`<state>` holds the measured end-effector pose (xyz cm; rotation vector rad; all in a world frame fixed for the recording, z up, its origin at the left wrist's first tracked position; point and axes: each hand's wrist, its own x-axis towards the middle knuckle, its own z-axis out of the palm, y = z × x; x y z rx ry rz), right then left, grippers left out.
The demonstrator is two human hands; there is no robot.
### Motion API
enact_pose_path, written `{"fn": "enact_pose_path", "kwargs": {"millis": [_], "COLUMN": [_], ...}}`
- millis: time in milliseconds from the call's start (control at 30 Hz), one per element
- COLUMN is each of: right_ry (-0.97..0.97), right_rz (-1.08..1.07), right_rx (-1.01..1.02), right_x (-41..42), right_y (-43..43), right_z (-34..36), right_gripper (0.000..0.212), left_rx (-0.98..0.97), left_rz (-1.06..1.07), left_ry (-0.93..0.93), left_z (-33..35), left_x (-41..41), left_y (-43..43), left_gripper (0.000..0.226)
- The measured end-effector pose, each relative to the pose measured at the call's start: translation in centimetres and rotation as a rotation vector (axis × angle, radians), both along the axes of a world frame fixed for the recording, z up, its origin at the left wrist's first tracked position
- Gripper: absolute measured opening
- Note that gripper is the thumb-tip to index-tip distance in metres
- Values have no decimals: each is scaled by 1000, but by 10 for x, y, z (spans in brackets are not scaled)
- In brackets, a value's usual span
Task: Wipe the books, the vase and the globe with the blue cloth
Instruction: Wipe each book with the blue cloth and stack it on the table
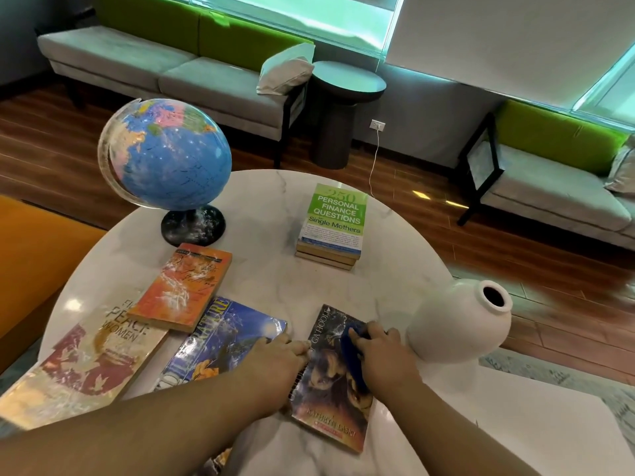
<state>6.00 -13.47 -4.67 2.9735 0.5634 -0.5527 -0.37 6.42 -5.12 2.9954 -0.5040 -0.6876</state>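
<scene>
In the head view, the right hand [381, 352] is curled round a bunched blue cloth [349, 348] and presses it onto the upper half of a dark book [330, 407]. This paperback lies flat and slightly askew near the front of the round marble table [268, 201]. Its glossy cover shows an owl's face, with the author's name printed along the bottom. The left hand [275, 362] holds nothing; its fingers lie fairly straight against the book's left edge.

The white vase [457, 324] stands upright at the table's right rim, just beside the right hand, so there is little room on that side. On the left, a blue book [223, 334] lies just beside the left hand. An orange book [185, 286] overlaps it and also a pale book [86, 365], which overhangs the left rim. All three carry whitish smears. Bare marble stretches from the dark book's top edge to the stack [333, 218] with the green cover. The globe [171, 156], its base speckled white, stands at the far left.
</scene>
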Motion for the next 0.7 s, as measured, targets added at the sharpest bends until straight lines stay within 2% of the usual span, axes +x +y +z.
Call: {"fn": "enact_pose_path", "kwargs": {"millis": [200,333,467,633,700], "right_ry": [-65,-7,-43,4,-2], "right_rz": [-78,23,-63,79,58], "right_rx": [-45,-7,-49,-20,-43], "right_x": [8,5,17,12,20], "right_y": [0,-2,-1,5,0], "right_z": [4,4,7,4,7], "right_gripper": [57,53,54,54,53], "left_rx": [-12,-13,-16,-3,-6], "left_rz": [-2,-8,4,-3,-3], "left_ry": [-16,-35,-33,-24,-25], "left_z": [1,-1,0,1,1], "left_x": [0,-2,-1,-1,-1], "left_y": [0,2,1,0,1], "left_gripper": [83,80,79,82,80]}}
